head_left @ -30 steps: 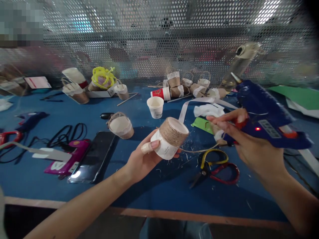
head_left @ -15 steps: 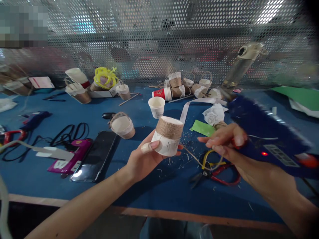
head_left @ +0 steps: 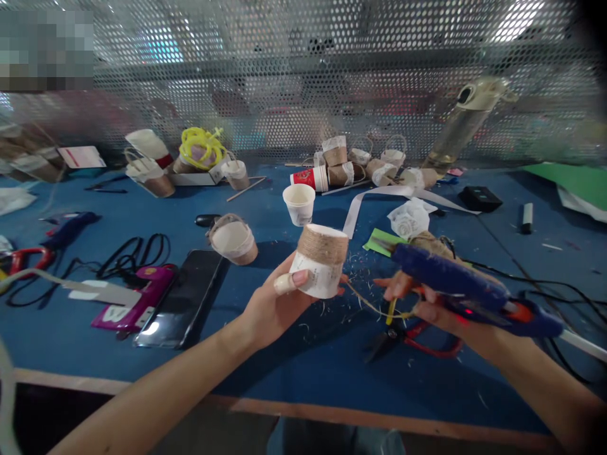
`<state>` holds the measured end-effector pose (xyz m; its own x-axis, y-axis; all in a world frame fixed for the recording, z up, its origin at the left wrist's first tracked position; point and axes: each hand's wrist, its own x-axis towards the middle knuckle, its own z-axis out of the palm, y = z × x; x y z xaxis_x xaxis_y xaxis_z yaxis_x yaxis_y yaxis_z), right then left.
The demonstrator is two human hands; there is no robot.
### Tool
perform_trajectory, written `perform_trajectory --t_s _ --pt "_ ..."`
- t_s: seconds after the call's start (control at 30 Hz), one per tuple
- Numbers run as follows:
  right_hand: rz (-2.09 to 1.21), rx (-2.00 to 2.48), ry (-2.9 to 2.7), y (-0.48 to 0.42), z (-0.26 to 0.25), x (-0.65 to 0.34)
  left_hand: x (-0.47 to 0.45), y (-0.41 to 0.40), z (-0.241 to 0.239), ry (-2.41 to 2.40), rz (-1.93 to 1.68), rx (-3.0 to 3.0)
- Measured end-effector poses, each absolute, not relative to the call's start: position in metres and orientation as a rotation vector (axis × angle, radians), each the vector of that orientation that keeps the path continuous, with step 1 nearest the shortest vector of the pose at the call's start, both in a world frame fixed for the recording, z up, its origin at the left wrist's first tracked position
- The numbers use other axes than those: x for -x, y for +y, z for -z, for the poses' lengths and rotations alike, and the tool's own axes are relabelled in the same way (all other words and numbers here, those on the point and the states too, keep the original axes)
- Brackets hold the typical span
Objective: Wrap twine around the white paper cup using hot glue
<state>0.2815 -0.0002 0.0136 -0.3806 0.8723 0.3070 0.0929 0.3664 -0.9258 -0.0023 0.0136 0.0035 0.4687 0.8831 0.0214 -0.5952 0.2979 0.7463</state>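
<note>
My left hand (head_left: 279, 300) grips a small paper cup (head_left: 318, 273), held tilted above the table. Jute twine (head_left: 322, 245) is wound round the end of the cup that faces up, and the lower part is bare white. A loose strand of twine (head_left: 367, 304) runs from the cup to my right hand (head_left: 431, 303). That hand is closed on a blue hot glue gun (head_left: 450, 278) with its red light lit, the nozzle pointing left. Its fingers also hold the strand. Below lie scissors (head_left: 427, 341) with red and yellow handles, partly hidden by the hand.
A white paper cup (head_left: 300, 203) and a twine-wrapped cup with a handle (head_left: 234, 240) stand beyond my left hand. A phone (head_left: 183, 297) and a purple glue gun (head_left: 135, 300) lie left. White ribbon (head_left: 356, 208), a fabric rose (head_left: 408, 218) and several small wrapped baskets (head_left: 334, 151) sit further back.
The glue gun has swung down and left, from a raised blurred position to nearly level, with its nozzle closer to the cup. My left hand and the cup have barely moved.
</note>
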Motion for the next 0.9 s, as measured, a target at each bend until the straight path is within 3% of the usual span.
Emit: perform_trajectory --t_s 0.2,0.43,0.6,0.73,0.9 --pt "-0.758 0.919 -1.932 -0.007 -0.026 -0.278 0.009 0.015 -0.011 0.451 -1.138 -0.722" --pt "-0.201 1.429 -1.504 -0.005 -0.027 -0.3 0.017 0.01 -0.013 0.23 -0.919 -0.877" --pt "-0.04 1.852 -1.871 0.002 -0.019 -0.341 0.016 0.01 -0.011 0.198 -0.902 -0.859" --pt "0.132 1.926 -2.042 0.005 -0.007 -0.366 0.015 0.01 -0.011 0.198 -0.898 -0.859" --pt "0.093 1.925 -2.009 -0.001 -0.013 -0.362 0.015 0.011 -0.011 0.228 -0.907 -0.879"
